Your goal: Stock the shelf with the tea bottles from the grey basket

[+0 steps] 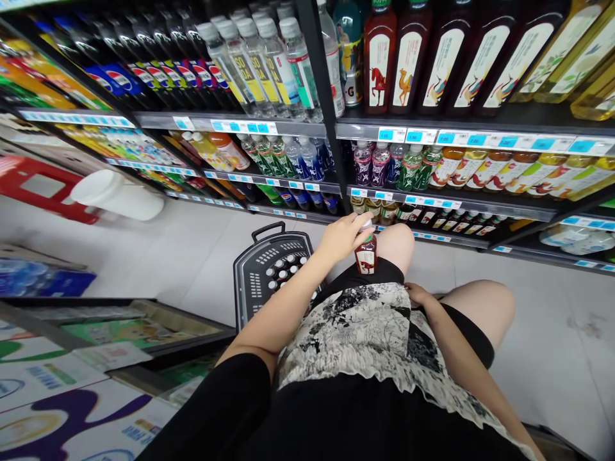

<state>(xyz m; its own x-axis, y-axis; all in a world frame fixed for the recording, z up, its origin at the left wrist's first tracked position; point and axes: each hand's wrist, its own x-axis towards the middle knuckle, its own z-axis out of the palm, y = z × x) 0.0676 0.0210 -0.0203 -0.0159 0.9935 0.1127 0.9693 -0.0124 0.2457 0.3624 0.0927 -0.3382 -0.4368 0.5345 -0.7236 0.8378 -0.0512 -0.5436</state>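
Note:
My left hand (343, 238) is closed around the neck of a small drink bottle (366, 257), over my thigh. Dark red liquid fills the bottle, and its white label carries a dark figure. A pale cap shows between my fingers, with a bit of green just below. My right hand (418, 294) lies low between my thighs by the edge of the patterned cloth; its fingers are mostly hidden. Left of my leg, a dark shopping basket (255, 282) stands on the floor, holding several white-capped bottles (283, 269), partly covered by my left forearm.
Drink shelves (480, 131) run across in front, with bottles in rows and price tags along the edges. A white bucket (125, 195) and a red object (45, 186) are on the left. Printed cartons (62, 410) stand close at lower left, with blue packs (43, 275) behind.

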